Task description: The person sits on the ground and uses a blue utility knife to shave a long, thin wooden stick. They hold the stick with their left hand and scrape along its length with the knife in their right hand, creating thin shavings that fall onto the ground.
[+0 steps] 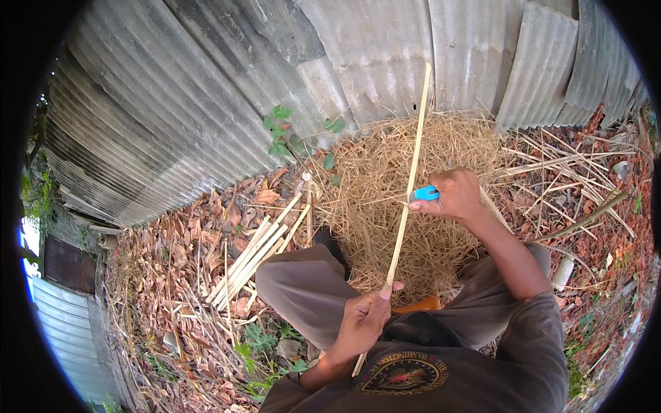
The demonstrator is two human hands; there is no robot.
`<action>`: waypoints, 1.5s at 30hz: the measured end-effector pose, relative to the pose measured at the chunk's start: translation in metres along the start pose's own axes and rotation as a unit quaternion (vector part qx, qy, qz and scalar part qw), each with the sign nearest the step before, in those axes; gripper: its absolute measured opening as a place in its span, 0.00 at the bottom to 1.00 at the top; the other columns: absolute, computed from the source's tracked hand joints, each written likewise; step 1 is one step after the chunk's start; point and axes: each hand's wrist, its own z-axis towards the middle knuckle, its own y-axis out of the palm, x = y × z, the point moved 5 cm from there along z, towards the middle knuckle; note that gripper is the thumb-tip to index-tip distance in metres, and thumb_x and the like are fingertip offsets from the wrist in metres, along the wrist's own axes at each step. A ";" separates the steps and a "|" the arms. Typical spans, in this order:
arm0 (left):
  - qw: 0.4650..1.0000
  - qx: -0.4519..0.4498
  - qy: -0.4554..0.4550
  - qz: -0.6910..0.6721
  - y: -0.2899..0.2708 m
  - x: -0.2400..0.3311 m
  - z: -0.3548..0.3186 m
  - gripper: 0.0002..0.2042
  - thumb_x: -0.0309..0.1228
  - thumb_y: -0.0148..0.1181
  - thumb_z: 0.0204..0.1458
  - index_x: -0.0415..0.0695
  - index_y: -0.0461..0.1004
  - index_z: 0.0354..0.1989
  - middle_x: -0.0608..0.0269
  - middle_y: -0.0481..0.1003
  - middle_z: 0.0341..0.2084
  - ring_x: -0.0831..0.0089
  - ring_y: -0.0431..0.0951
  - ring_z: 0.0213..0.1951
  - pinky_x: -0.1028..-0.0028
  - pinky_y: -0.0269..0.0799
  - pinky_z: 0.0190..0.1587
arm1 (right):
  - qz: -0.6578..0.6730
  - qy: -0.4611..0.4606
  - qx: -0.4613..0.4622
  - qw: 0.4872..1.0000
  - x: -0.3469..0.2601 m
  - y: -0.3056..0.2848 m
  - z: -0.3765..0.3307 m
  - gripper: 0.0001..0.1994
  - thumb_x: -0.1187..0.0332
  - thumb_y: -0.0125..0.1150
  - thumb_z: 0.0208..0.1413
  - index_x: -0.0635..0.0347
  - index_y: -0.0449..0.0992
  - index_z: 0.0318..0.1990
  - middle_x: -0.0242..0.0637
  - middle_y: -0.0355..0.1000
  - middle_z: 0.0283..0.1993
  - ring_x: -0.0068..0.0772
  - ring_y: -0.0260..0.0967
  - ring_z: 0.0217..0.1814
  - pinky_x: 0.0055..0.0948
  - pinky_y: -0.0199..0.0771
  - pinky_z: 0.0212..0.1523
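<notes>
Shaving a long pale strip point(407, 186) outdoors, a seated person steadies its lower end with the left hand point(363, 319), fingers clamped around it above the lap. The right hand point(456, 195) closes on a blue-handled knife point(425, 193) pressed to the strip's middle; a shallow blade angle, stroked away from the body, looks wisest. Finished strips point(255, 256) lie on the ground at left among dry leaves point(165, 261). Straw-like shavings point(385, 165) heap ahead, against a corrugated metal fence point(206, 89).
</notes>
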 end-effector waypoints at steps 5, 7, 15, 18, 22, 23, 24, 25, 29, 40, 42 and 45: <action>0.998 -0.017 -0.054 -0.031 0.003 -0.011 -0.012 0.18 0.36 0.42 0.66 0.34 0.70 0.53 0.77 0.57 0.14 0.89 0.53 0.17 0.84 0.51 0.19 | -0.023 0.064 -0.078 0.995 0.022 0.007 0.001 0.41 0.22 0.46 0.42 0.58 0.70 0.11 0.36 0.62 0.08 0.37 0.66 0.12 0.37 0.65 0.15; 0.995 -0.073 -0.055 -0.048 0.008 -0.012 -0.027 0.17 0.35 0.42 0.66 0.35 0.70 0.53 0.77 0.57 0.14 0.89 0.53 0.17 0.84 0.52 0.20 | 0.058 0.263 -0.094 0.958 0.077 0.007 0.003 0.42 0.23 0.42 0.45 0.60 0.70 0.12 0.38 0.63 0.10 0.39 0.68 0.15 0.39 0.66 0.18; 0.999 -0.012 -0.049 -0.002 -0.020 -0.031 -0.049 0.15 0.33 0.48 0.64 0.37 0.71 0.53 0.78 0.59 0.15 0.90 0.55 0.20 0.84 0.52 0.22 | -0.036 0.240 -0.142 0.960 0.076 -0.008 -0.003 0.42 0.25 0.38 0.49 0.60 0.74 0.15 0.41 0.64 0.10 0.42 0.70 0.17 0.42 0.68 0.20; 0.999 0.038 -0.014 -0.001 -0.019 -0.028 -0.020 0.14 0.31 0.49 0.63 0.37 0.73 0.51 0.78 0.59 0.16 0.90 0.55 0.20 0.83 0.53 0.22 | 0.020 0.078 -0.173 0.982 -0.018 0.002 -0.017 0.39 0.25 0.44 0.46 0.58 0.73 0.14 0.40 0.63 0.09 0.42 0.68 0.14 0.41 0.67 0.18; 0.993 0.082 0.063 0.053 -0.017 -0.016 0.009 0.11 0.30 0.49 0.63 0.37 0.74 0.46 0.77 0.59 0.16 0.88 0.55 0.21 0.81 0.53 0.22 | 0.060 -0.051 -0.200 0.977 -0.082 0.001 -0.033 0.37 0.26 0.51 0.42 0.55 0.70 0.12 0.37 0.64 0.09 0.40 0.66 0.12 0.38 0.64 0.15; 0.990 0.090 0.080 0.070 -0.017 -0.013 0.011 0.11 0.30 0.49 0.62 0.37 0.74 0.44 0.76 0.59 0.16 0.88 0.55 0.22 0.81 0.54 0.22 | 0.059 -0.062 -0.185 0.979 -0.086 0.001 -0.035 0.36 0.26 0.52 0.41 0.54 0.69 0.11 0.37 0.64 0.09 0.39 0.66 0.12 0.37 0.64 0.15; 0.989 0.092 0.086 0.080 -0.016 -0.012 0.012 0.10 0.30 0.49 0.62 0.37 0.74 0.43 0.75 0.59 0.16 0.87 0.55 0.22 0.80 0.54 0.22 | 0.058 -0.074 -0.171 0.981 -0.087 0.000 -0.034 0.36 0.26 0.53 0.40 0.54 0.69 0.11 0.36 0.64 0.09 0.38 0.66 0.11 0.37 0.63 0.14; 0.987 0.093 0.092 0.089 -0.015 -0.012 0.014 0.10 0.30 0.49 0.62 0.37 0.74 0.42 0.74 0.59 0.16 0.87 0.55 0.22 0.79 0.54 0.22 | 0.066 -0.073 -0.164 0.982 -0.082 0.000 -0.030 0.36 0.26 0.53 0.39 0.54 0.67 0.10 0.36 0.64 0.10 0.38 0.66 0.11 0.36 0.63 0.14; 0.982 0.107 0.096 0.125 -0.011 -0.005 0.017 0.09 0.30 0.50 0.62 0.36 0.73 0.40 0.69 0.58 0.15 0.85 0.56 0.22 0.78 0.56 0.23 | 0.048 -0.063 -0.134 0.988 -0.065 0.006 -0.023 0.37 0.26 0.52 0.40 0.55 0.69 0.11 0.37 0.64 0.10 0.39 0.66 0.12 0.38 0.64 0.15; 0.980 0.118 0.063 0.149 -0.017 -0.012 -0.002 0.11 0.29 0.52 0.61 0.36 0.74 0.45 0.64 0.66 0.17 0.84 0.60 0.23 0.78 0.61 0.24 | 0.053 0.024 -0.203 0.978 -0.055 0.011 -0.029 0.37 0.27 0.47 0.47 0.54 0.71 0.11 0.38 0.61 0.07 0.42 0.64 0.11 0.39 0.64 0.16; 0.974 0.131 0.088 0.164 -0.019 -0.007 0.004 0.11 0.29 0.52 0.61 0.36 0.74 0.46 0.62 0.66 0.17 0.84 0.60 0.23 0.79 0.61 0.24 | 0.071 -0.027 -0.185 0.980 -0.074 0.009 -0.037 0.36 0.27 0.49 0.46 0.54 0.70 0.11 0.38 0.61 0.07 0.42 0.65 0.11 0.38 0.64 0.16; 0.962 0.150 0.104 0.202 -0.013 -0.006 -0.002 0.10 0.29 0.52 0.60 0.36 0.75 0.42 0.60 0.63 0.15 0.84 0.58 0.20 0.77 0.59 0.22 | 0.066 0.019 -0.173 0.982 -0.054 0.013 -0.026 0.36 0.28 0.49 0.46 0.56 0.70 0.12 0.39 0.62 0.08 0.44 0.66 0.12 0.39 0.65 0.17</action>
